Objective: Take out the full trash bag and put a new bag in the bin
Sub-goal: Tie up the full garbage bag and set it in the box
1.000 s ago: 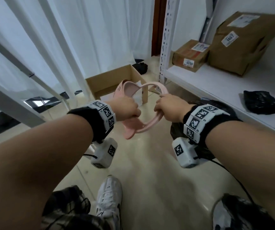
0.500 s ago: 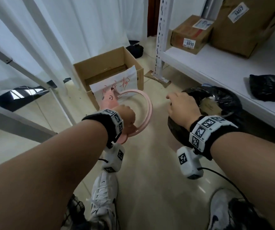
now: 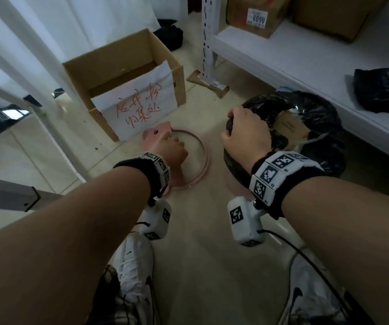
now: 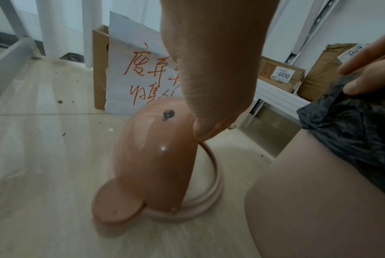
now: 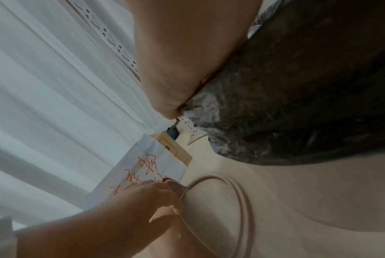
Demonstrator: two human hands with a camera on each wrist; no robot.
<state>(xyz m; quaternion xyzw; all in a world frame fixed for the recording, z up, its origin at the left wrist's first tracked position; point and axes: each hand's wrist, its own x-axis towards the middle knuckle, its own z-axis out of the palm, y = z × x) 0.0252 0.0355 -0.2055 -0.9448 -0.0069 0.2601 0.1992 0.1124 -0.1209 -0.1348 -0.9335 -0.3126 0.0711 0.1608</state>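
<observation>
Left hand fingers gripping pink bin lid ring on floor, right hand apparently pinching black trash bag rim

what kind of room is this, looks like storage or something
Likely a storeroom or parcel room: white metal shelving holds labelled cardboard parcels, and an open cardboard box with a handwritten paper sign stands on the floor.

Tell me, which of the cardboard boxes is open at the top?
The cardboard box on the floor, the one with a white sheet bearing red handwriting on its front. The two on the white shelf, including the box labelled 8090, are closed parcels.
</observation>
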